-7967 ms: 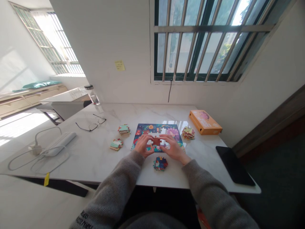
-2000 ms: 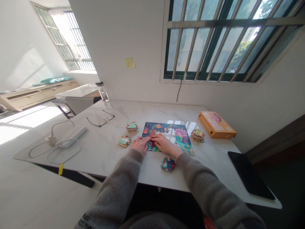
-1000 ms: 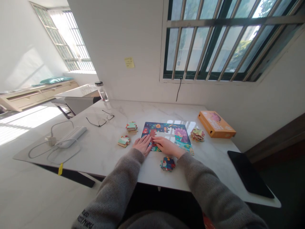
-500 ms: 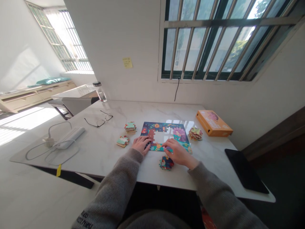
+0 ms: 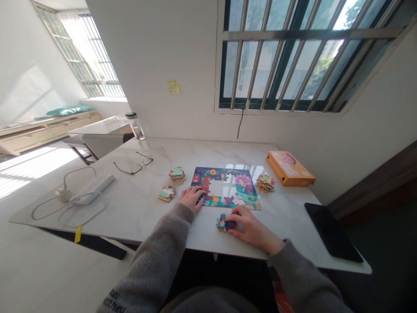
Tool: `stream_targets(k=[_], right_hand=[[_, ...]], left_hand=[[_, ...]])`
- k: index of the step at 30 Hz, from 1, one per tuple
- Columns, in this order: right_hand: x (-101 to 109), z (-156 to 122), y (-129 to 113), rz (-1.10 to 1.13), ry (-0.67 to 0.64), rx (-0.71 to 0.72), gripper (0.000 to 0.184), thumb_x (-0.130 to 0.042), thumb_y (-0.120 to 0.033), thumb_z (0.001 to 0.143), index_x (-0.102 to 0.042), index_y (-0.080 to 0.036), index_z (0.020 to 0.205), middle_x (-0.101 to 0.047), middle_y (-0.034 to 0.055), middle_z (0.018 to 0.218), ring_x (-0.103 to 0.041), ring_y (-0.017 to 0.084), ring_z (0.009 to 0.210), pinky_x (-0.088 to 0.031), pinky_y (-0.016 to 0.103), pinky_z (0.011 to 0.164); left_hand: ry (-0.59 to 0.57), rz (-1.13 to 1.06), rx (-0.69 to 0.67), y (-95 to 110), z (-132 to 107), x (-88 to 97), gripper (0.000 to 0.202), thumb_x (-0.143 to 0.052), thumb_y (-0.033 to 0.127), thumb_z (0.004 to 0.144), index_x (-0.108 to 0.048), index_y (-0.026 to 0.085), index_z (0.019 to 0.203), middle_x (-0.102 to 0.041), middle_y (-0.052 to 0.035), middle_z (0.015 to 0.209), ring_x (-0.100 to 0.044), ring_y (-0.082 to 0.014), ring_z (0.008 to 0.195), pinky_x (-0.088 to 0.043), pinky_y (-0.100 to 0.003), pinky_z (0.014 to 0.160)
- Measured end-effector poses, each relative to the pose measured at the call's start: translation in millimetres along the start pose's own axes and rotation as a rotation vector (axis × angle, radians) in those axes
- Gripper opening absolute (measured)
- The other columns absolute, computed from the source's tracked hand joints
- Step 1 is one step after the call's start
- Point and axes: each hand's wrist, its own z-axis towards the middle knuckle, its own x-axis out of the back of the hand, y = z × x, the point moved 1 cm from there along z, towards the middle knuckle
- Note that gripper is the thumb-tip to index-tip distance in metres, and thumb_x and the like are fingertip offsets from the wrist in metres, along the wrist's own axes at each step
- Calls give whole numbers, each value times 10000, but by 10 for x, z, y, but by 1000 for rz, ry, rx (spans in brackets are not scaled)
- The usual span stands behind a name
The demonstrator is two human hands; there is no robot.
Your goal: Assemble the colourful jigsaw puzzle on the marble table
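Observation:
A colourful jigsaw puzzle [image 5: 236,191] lies on the white marble table [image 5: 137,208], its border assembled and a white gap in its middle. My left hand [image 5: 191,198] rests flat on the puzzle's near left corner, fingers spread. My right hand [image 5: 250,226] is below the puzzle's front edge, its fingers curled over a small pile of dark blue pieces [image 5: 223,222]. Whether the fingers grip a piece is hidden.
Three more stacks of pieces: two left of the puzzle [image 5: 177,174] [image 5: 166,193], one right [image 5: 265,183]. An orange box [image 5: 289,168] at the far right, a black tablet [image 5: 332,231] near the right edge. Glasses [image 5: 133,164], a bottle [image 5: 135,127], a white power strip with cable [image 5: 89,189] at left.
My right hand has drawn back from the puzzle's front edge down onto the dark blue pile. My left hand stays on the puzzle's left corner. A red piece now sits in the left border.

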Motion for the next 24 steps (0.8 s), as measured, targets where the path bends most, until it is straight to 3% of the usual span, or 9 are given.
stream_targets(k=[9,16,19,24], right_hand=[[-14,-11,69,-57,47,43,350,-753,-281,843,-654,-274,1178,-627,74,1054,-590,246,999,-531,426,896],[43,31,42,19,180,39,373,-724,-311,859,-613,-271,1213,-632,86,1097,-608,264,1054,-540,448,922],[76,134,42,0,217,37,381,-717,-311,865,-600,-264,1224,-632,85,1106,-602,267,1070,-528,449,936],[111,359,116,-20,219,32,390,-715,-327,868,-589,-239,1226,-616,90,1092,-595,259,1019,-531,435,898]], left_hand=[[32,-48,-37,-6,2,18,259,-549,271,899,-664,263,1132,-623,-51,1284,-502,-260,1194,-360,-449,1008],[111,-329,-220,160,-10,139,254,-586,315,881,-675,230,1103,-680,-73,1157,-562,-255,1126,-403,-446,1020],[76,-471,-325,260,-31,180,366,-635,365,854,-643,211,1186,-664,-95,1157,-567,-261,1123,-435,-438,1032],[40,-548,-377,317,-44,122,590,-734,453,789,-580,206,1301,-640,-103,1173,-565,-262,1094,-471,-434,1009]])
